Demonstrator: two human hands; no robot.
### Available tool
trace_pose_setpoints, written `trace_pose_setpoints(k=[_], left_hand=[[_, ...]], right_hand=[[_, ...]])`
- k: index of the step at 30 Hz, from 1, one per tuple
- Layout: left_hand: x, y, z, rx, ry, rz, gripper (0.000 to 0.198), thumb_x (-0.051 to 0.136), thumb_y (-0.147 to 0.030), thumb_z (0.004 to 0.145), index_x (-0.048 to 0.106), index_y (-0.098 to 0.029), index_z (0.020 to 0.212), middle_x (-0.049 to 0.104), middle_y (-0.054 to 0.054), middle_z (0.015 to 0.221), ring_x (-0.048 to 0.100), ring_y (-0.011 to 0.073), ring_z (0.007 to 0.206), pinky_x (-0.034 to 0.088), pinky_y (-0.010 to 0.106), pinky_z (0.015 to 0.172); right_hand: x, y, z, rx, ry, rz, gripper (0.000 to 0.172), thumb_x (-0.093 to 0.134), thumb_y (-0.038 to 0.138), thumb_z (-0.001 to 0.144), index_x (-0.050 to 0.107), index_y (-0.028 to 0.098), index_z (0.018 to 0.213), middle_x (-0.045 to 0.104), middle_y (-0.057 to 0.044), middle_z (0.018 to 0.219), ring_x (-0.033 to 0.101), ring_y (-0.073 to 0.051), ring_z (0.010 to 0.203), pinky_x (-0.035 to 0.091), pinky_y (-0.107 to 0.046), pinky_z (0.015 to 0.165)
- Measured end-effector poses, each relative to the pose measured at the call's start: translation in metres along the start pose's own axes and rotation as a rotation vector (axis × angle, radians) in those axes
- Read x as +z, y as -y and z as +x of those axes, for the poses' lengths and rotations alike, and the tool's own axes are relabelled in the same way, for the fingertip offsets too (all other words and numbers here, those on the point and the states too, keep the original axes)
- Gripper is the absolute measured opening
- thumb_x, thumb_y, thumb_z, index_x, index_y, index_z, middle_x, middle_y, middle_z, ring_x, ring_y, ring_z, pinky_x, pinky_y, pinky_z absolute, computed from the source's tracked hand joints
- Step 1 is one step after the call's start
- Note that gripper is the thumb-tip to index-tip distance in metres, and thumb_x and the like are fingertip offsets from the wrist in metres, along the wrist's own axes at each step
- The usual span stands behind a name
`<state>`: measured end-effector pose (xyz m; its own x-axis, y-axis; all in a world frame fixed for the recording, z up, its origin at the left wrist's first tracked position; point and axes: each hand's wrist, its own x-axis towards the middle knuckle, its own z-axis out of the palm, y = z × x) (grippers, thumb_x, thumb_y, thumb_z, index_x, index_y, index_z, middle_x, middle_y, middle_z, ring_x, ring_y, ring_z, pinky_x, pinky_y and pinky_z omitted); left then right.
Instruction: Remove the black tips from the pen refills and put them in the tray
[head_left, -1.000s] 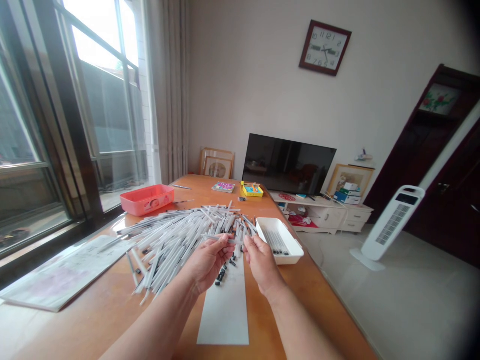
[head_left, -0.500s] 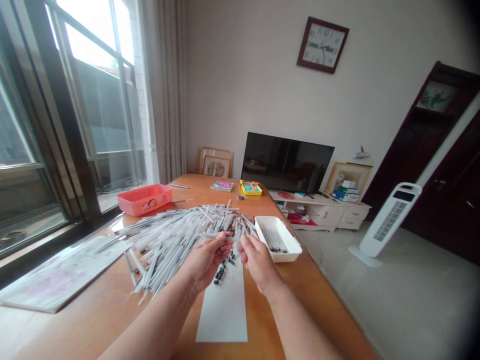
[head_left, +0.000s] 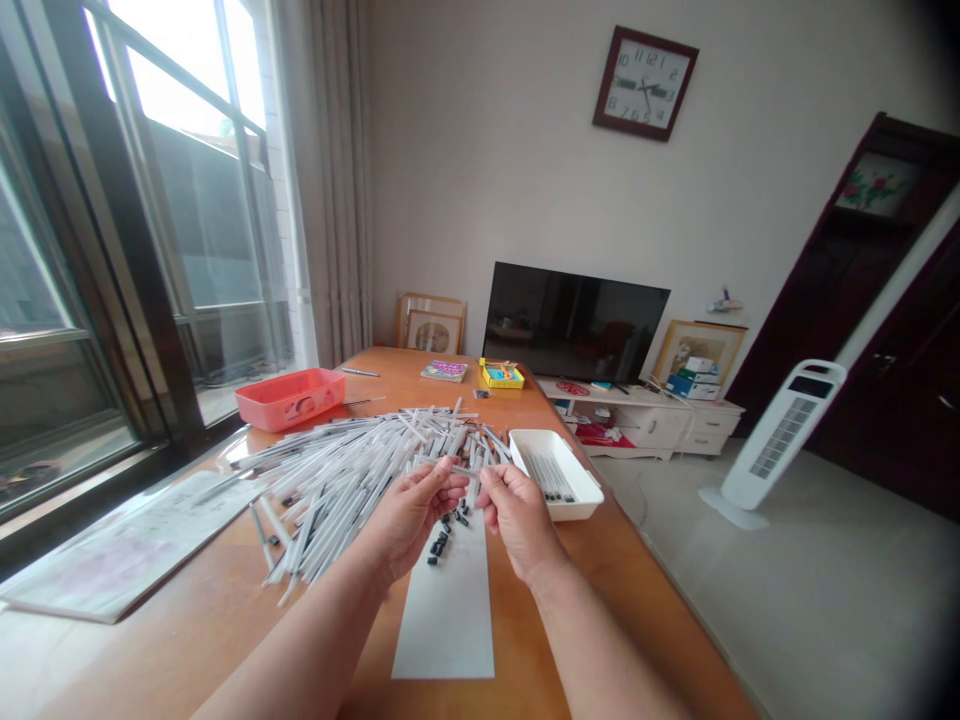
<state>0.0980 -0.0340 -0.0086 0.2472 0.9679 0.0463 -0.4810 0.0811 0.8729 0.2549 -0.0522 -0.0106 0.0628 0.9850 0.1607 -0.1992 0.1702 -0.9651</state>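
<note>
Over the brown table [head_left: 607, 545], the left hand [head_left: 420, 505] and right hand [head_left: 521, 515] pinch one slim tube [head_left: 465, 470] between them, seemingly for steadiness, with loose tubes [head_left: 352, 500] handy at ten o'clock, white tray [head_left: 574, 511] at three.

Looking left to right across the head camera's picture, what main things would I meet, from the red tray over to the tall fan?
Red tray → left hand → right hand → white tray → white tower fan.
</note>
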Motion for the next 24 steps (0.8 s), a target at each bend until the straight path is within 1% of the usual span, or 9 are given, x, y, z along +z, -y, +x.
trace_pose_setpoints(k=[2, 5, 9, 13, 15, 17, 19, 22, 24], left_hand=[[-0.004, -0.002, 0.003, 0.037, -0.101, 0.064, 0.040, 0.073, -0.047, 0.083, 0.071, -0.015, 0.106, 0.075, 0.010, 0.095, 0.069, 0.0166, 0.084, 0.050, 0.027, 0.082], [-0.015, -0.002, 0.010, 0.140, -0.310, 0.271, 0.041, 0.070, -0.049, 0.084, 0.070, -0.016, 0.107, 0.075, 0.009, 0.095, 0.068, 0.0182, 0.087, 0.049, 0.028, 0.082], [-0.033, 0.002, 0.020, 0.261, -0.420, 0.706, 0.024, 0.061, -0.035, 0.087, 0.070, -0.018, 0.102, 0.074, 0.009, 0.098, 0.066, 0.0235, 0.095, 0.047, 0.034, 0.087], [-0.042, 0.005, 0.022, 0.404, -0.391, 1.286, 0.025, 0.051, -0.022, 0.087, 0.074, -0.022, 0.097, 0.073, 0.009, 0.106, 0.059, 0.0291, 0.107, 0.041, 0.042, 0.098], [-0.041, 0.005, 0.019, 0.425, -0.357, 1.483, 0.030, 0.048, -0.021, 0.089, 0.075, -0.026, 0.100, 0.070, 0.008, 0.118, 0.053, 0.0316, 0.118, 0.037, 0.045, 0.103], [-0.036, 0.008, 0.016, 0.442, -0.290, 1.605, 0.035, 0.046, -0.024, 0.092, 0.074, -0.031, 0.110, 0.064, 0.005, 0.135, 0.043, 0.0343, 0.132, 0.032, 0.050, 0.107], [-0.031, 0.014, 0.016, 0.455, -0.204, 1.686, 0.039, 0.044, -0.028, 0.094, 0.070, -0.037, 0.122, 0.055, 0.002, 0.147, 0.029, 0.0363, 0.144, 0.023, 0.056, 0.113], [-0.026, 0.027, 0.019, 0.444, -0.103, 1.759, 0.043, 0.043, -0.031, 0.095, 0.064, -0.041, 0.131, 0.045, 0.000, 0.156, 0.013, 0.0380, 0.152, 0.005, 0.064, 0.116], [-0.025, 0.034, 0.022, 0.424, -0.077, 1.790, 0.045, 0.044, -0.031, 0.094, 0.062, -0.041, 0.134, 0.041, 0.000, 0.159, 0.007, 0.0384, 0.154, -0.002, 0.066, 0.115]], right_hand=[[-0.005, -0.001, 0.004, -0.037, -0.096, 0.018, 0.033, 0.067, 0.050, 0.086, 0.059, 0.018, 0.081, 0.062, 0.001, 0.066, 0.045, -0.007, 0.049, 0.032, -0.019, 0.045], [-0.012, -0.003, 0.010, -0.071, -0.209, 0.034, 0.032, 0.067, 0.049, 0.085, 0.061, 0.018, 0.084, 0.063, 0.000, 0.066, 0.047, -0.008, 0.050, 0.035, -0.020, 0.045], [-0.019, -0.006, 0.014, -0.101, -0.258, 0.027, 0.032, 0.068, 0.050, 0.084, 0.061, 0.018, 0.083, 0.061, 0.002, 0.064, 0.047, -0.009, 0.049, 0.035, -0.021, 0.046], [-0.021, -0.007, 0.016, -0.103, -0.285, -0.017, 0.034, 0.068, 0.052, 0.083, 0.063, 0.018, 0.086, 0.060, 0.002, 0.062, 0.047, -0.010, 0.048, 0.035, -0.021, 0.046], [-0.021, -0.007, 0.016, -0.101, -0.293, -0.033, 0.035, 0.067, 0.053, 0.084, 0.064, 0.018, 0.088, 0.060, 0.002, 0.062, 0.047, -0.010, 0.049, 0.035, -0.022, 0.046], [-0.021, -0.006, 0.016, -0.102, -0.297, -0.042, 0.035, 0.066, 0.053, 0.084, 0.064, 0.018, 0.089, 0.060, 0.002, 0.062, 0.047, -0.010, 0.049, 0.035, -0.022, 0.047], [-0.021, -0.005, 0.016, -0.109, -0.297, -0.040, 0.034, 0.066, 0.053, 0.084, 0.064, 0.019, 0.087, 0.059, 0.002, 0.062, 0.046, -0.010, 0.049, 0.035, -0.022, 0.046], [-0.020, -0.005, 0.016, -0.130, -0.292, -0.030, 0.034, 0.065, 0.053, 0.085, 0.062, 0.020, 0.083, 0.057, 0.003, 0.061, 0.044, -0.010, 0.049, 0.034, -0.022, 0.046], [-0.020, -0.005, 0.016, -0.137, -0.293, -0.032, 0.034, 0.065, 0.053, 0.085, 0.062, 0.019, 0.083, 0.057, 0.003, 0.061, 0.044, -0.010, 0.049, 0.035, -0.022, 0.047]])
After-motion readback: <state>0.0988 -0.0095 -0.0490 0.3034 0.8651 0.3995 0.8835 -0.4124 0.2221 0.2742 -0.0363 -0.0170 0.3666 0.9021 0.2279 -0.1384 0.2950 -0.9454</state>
